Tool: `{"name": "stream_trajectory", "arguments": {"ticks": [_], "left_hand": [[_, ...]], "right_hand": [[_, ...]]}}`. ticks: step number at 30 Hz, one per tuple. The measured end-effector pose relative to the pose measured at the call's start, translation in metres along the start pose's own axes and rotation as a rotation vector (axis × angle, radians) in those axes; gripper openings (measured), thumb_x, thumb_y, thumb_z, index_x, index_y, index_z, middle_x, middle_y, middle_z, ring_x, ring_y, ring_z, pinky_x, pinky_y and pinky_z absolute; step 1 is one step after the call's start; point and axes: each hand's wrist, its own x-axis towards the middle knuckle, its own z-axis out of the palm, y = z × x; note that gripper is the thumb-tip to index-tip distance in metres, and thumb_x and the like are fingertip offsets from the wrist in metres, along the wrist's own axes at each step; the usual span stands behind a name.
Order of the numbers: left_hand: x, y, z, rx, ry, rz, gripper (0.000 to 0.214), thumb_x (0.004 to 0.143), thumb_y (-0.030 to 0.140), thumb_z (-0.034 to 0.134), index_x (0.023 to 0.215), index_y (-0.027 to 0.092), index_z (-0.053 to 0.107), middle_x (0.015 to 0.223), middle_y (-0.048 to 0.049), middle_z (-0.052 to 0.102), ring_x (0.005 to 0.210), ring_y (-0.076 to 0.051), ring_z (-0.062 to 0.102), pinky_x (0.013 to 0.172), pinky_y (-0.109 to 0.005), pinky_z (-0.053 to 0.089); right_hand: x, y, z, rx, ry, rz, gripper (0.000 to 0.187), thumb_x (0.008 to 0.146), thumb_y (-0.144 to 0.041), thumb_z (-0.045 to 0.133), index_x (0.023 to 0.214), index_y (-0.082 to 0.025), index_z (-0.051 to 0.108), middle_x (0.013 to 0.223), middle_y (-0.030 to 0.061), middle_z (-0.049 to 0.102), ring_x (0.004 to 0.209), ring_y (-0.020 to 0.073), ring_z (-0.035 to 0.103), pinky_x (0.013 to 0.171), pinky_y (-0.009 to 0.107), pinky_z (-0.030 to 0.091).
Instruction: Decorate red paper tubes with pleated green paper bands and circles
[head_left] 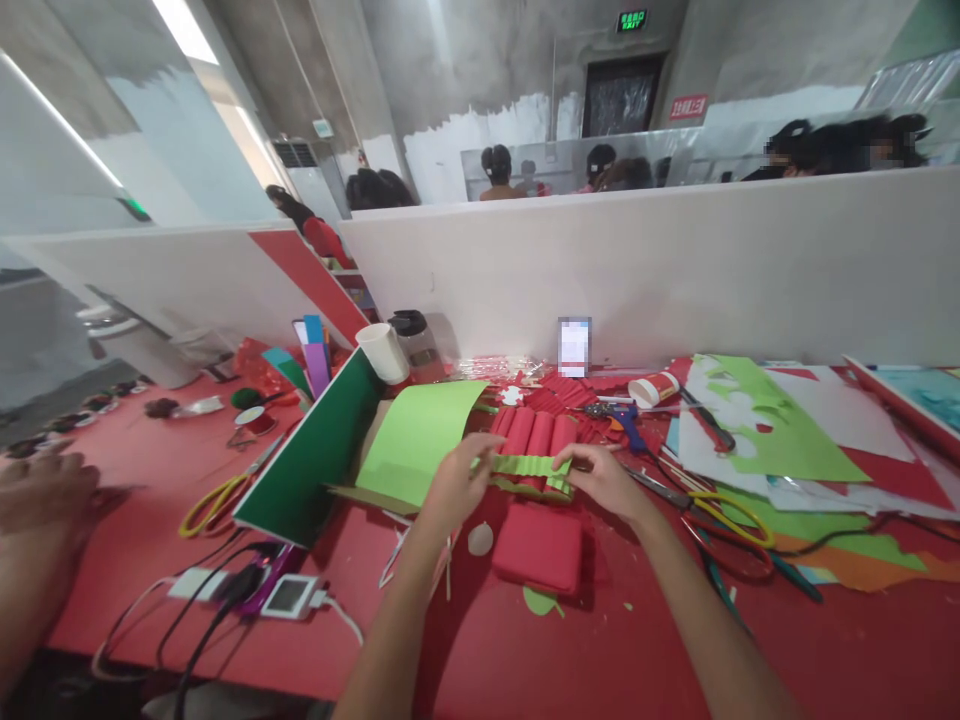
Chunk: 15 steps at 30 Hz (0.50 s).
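Left hand (463,478) and right hand (606,482), nearly closed, pinch that pleated green strip (529,465); one hard tug could tear it

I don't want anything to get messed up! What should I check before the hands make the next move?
1. Both hands have a grip on the green paper strip: ok, left hand and right hand each hold it.
2. Red paper rolls side by side: ok.
3. Strip touching the rolls: cannot tell from this view.
4. Space nearest you, in front of the rolls, free: not ok, a red case lies there.
5. Scissors well away from the right wrist: not ok, the blades lie close by.
6. Blue glue gun cool: cannot tell.
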Motion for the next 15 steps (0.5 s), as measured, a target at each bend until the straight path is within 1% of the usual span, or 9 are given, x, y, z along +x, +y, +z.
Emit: {"name": "stream_trajectory", "arguments": {"ticks": [1, 2, 4, 6, 8, 10, 13, 15], "left_hand": [[0.000, -0.004, -0.005, 0.025, 0.046, -0.106, 0.029, 0.095, 0.028, 0.042, 0.117, 0.020, 0.059, 0.115, -0.0102, 0.065, 0.102, -0.021, 0.063, 0.091, -0.035, 0.050], [0.000, -0.007, -0.009, 0.057, 0.058, -0.192, 0.031, 0.095, 0.032, 0.044, 0.118, 0.018, 0.058, 0.117, -0.0119, 0.064, 0.102, -0.023, 0.064, 0.091, -0.037, 0.050], [-0.001, -0.012, -0.011, 0.073, -0.010, -0.300, 0.039, 0.093, 0.039, 0.045, 0.122, 0.016, 0.055, 0.119, -0.0145, 0.063, 0.103, -0.026, 0.064, 0.091, -0.040, 0.050], [-0.001, -0.015, -0.007, 0.023, -0.095, -0.371, 0.045, 0.092, 0.043, 0.046, 0.126, 0.015, 0.053, 0.121, -0.0158, 0.063, 0.109, -0.027, 0.062, 0.095, -0.041, 0.048], [-0.001, -0.018, -0.001, -0.037, -0.126, -0.429, 0.049, 0.091, 0.046, 0.047, 0.129, 0.015, 0.050, 0.123, -0.0166, 0.063, 0.115, -0.028, 0.060, 0.098, -0.041, 0.045], [-0.001, -0.020, 0.005, -0.066, -0.121, -0.466, 0.053, 0.089, 0.048, 0.049, 0.129, 0.013, 0.049, 0.126, -0.0182, 0.061, 0.118, -0.029, 0.058, 0.100, -0.042, 0.043], [-0.001, -0.025, 0.008, -0.095, -0.119, -0.475, 0.055, 0.087, 0.050, 0.051, 0.126, 0.010, 0.052, 0.126, -0.0201, 0.061, 0.118, -0.031, 0.057, 0.101, -0.043, 0.043], [-0.001, -0.026, 0.008, -0.130, -0.120, -0.476, 0.056, 0.087, 0.051, 0.050, 0.126, 0.010, 0.052, 0.123, -0.0193, 0.062, 0.115, -0.029, 0.059, 0.097, -0.041, 0.046]], "right_hand": [[0.000, 0.000, 0.000, 0.000, -0.008, 0.006, 0.018, 0.078, -0.019, 0.061, 0.093, -0.017, 0.071, 0.080, 0.0024, 0.070, 0.072, 0.0176, 0.062, 0.067, 0.027, 0.046], [-0.001, -0.001, -0.001, 0.000, -0.016, 0.011, 0.019, 0.079, -0.019, 0.060, 0.094, -0.017, 0.071, 0.081, 0.0027, 0.070, 0.072, 0.0176, 0.062, 0.067, 0.027, 0.046], [-0.002, -0.002, -0.002, -0.006, -0.036, 0.021, 0.019, 0.080, -0.019, 0.058, 0.094, -0.017, 0.071, 0.083, 0.0034, 0.071, 0.076, 0.0185, 0.063, 0.068, 0.027, 0.046], [-0.003, -0.005, -0.004, -0.020, -0.052, 0.024, 0.019, 0.081, -0.020, 0.058, 0.094, -0.017, 0.071, 0.084, 0.0041, 0.072, 0.082, 0.0202, 0.064, 0.071, 0.028, 0.047], [-0.004, -0.006, -0.007, -0.033, -0.068, 0.022, 0.019, 0.081, -0.021, 0.058, 0.094, -0.018, 0.072, 0.085, 0.0047, 0.072, 0.087, 0.0219, 0.064, 0.074, 0.029, 0.048], [-0.004, -0.006, -0.009, -0.037, -0.082, 0.021, 0.019, 0.081, -0.022, 0.059, 0.094, -0.018, 0.072, 0.088, 0.0054, 0.073, 0.088, 0.0225, 0.064, 0.075, 0.030, 0.049], [-0.005, -0.007, -0.013, -0.014, -0.117, 0.027, 0.019, 0.080, -0.021, 0.059, 0.094, -0.018, 0.073, 0.092, 0.0060, 0.073, 0.086, 0.0218, 0.064, 0.073, 0.029, 0.049], [-0.006, -0.008, -0.015, 0.013, -0.135, 0.038, 0.019, 0.081, -0.022, 0.060, 0.094, -0.017, 0.073, 0.091, 0.0058, 0.072, 0.083, 0.0207, 0.064, 0.071, 0.028, 0.049]]}}
